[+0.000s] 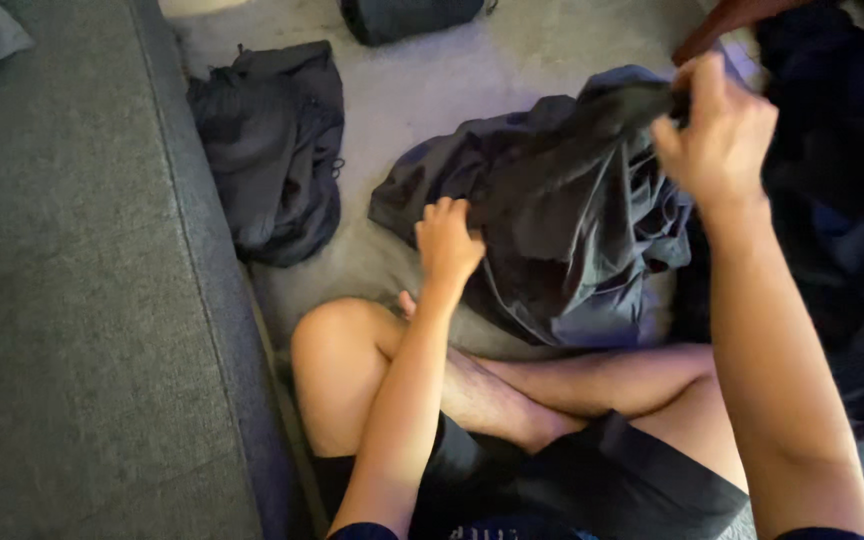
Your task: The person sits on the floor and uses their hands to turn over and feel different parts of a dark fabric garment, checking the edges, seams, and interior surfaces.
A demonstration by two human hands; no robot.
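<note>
A dark grey garment (562, 220) lies bunched on the carpet in front of my crossed legs. My left hand (447, 240) grips its near left edge with closed fingers. My right hand (717, 130) pinches the upper right part of the same garment and lifts it a little off the floor. The cloth hangs slack between the two hands.
A grey sofa (82, 300) runs along the left. A second dark garment (272, 150) lies crumpled beside it on the beige carpet (412, 90). A heap of dark clothes (842, 200) fills the right side. A dark bag (407, 15) sits at the top.
</note>
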